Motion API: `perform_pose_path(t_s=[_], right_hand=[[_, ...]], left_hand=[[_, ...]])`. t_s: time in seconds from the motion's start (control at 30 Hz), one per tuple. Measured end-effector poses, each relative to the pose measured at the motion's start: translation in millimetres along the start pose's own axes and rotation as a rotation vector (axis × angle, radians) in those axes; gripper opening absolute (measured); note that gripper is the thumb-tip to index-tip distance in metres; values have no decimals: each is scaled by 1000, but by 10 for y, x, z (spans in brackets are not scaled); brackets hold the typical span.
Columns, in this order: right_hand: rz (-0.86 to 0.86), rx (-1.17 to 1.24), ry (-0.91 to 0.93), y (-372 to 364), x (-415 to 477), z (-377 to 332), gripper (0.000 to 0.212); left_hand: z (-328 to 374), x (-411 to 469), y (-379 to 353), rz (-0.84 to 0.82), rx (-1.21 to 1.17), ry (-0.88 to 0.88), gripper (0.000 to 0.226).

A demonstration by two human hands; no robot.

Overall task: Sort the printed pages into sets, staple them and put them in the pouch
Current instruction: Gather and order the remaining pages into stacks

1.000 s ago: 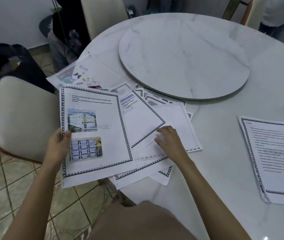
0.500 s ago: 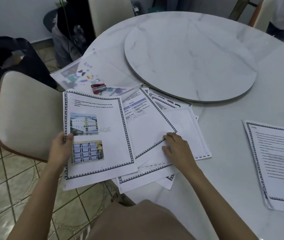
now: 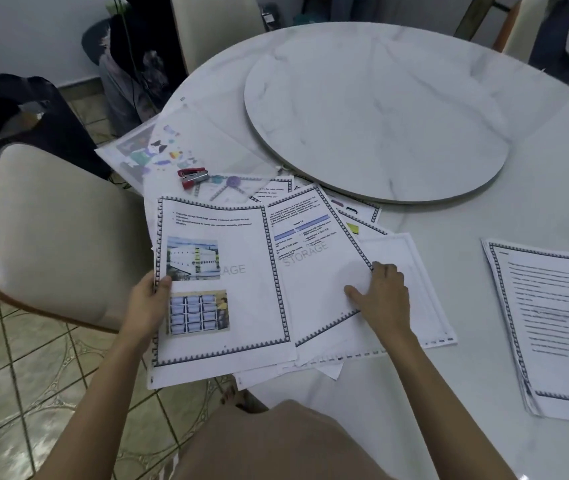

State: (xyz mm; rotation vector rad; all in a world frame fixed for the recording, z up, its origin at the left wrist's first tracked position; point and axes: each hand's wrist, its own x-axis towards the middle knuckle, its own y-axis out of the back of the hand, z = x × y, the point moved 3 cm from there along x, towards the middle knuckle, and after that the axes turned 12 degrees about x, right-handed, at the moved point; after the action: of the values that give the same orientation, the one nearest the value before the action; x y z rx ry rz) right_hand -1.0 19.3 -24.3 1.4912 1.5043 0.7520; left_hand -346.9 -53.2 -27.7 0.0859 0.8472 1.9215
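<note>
Two bare hands work a loose spread of printed pages at the near-left edge of a round white marble table point(image 3: 483, 202). The left hand point(image 3: 148, 303) pinches the left margin of a bordered page with two photos point(image 3: 238, 306), thumb on top and fingers hidden underneath; that page overhangs the table edge toward 7 o'clock. The right hand point(image 3: 383, 292) lies palm-down, fingers loosely curled, on the lower right part of a tilted page watermarked "STORAGE" point(image 3: 314, 271), pressing rather than gripping it as far as can be seen. This page overlaps the photo page's right edge and covers further sheets point(image 3: 414, 292) fanned out toward 3 o'clock.

At 11 o'clock from the hands, a small red stapler point(image 3: 193, 176) rests on the papers, just beside a clear plastic pouch point(image 3: 179, 147) with coloured shapes showing through, which hangs over the table rim. A marble turntable point(image 3: 380, 116) fills the table centre at 12 o'clock, its rim touching the topmost sheets. Well apart at 3 o'clock lies a separate stack of text pages point(image 3: 553, 323). A cream chair point(image 3: 58, 233) stands at 9 o'clock over the tiled floor point(image 3: 33, 393).
</note>
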Motion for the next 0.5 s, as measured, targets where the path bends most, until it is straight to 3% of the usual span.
perform_pose_path(t_s=[0.3, 0.5], right_hand=[[-66, 151, -134, 16, 108, -13, 73], [-118, 105, -216, 60, 224, -30, 78]], left_hand=[[10, -79, -142, 10, -22, 19, 27], [-89, -80, -156, -28, -50, 32, 22]])
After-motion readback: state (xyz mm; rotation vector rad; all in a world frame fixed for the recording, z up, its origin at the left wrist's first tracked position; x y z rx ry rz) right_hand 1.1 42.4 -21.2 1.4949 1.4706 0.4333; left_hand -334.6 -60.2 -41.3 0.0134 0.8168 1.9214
